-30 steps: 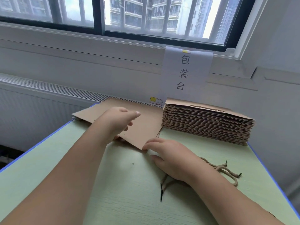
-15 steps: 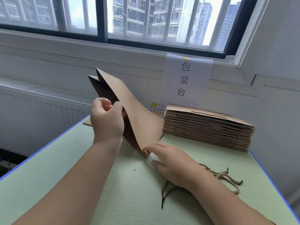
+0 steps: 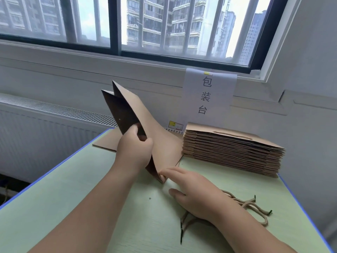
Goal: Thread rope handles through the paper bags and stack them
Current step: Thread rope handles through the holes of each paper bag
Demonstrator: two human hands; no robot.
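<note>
Head view shows a person at a pale green table (image 3: 73, 207) with a blue edge; the left hand (image 3: 135, 152) is curled round the near edge of a brown paper bag (image 3: 164, 143), thumb on the dark inner face and fingers behind, holding it tilted up and partly spread so two pointed corners rise toward the window; a small punched hole shows on the dark panel. The right hand (image 3: 193, 194) lies low with fingers nearly straight, gripping nothing; its fingertips touch the bag's lower corner where it meets the table, thumb held apart. Rope handles (image 3: 251, 207) with dark tips lie loose on the table under and beside the right wrist. Another flat bag (image 3: 107, 143) lies behind the left hand near the far edge; a tall stack of bags (image 3: 231, 152) sits at the far right, just beside the lifted bag, one rope showing on its top; a white paper sign (image 3: 207, 95) with three characters hangs on the wall behind the stack.
</note>
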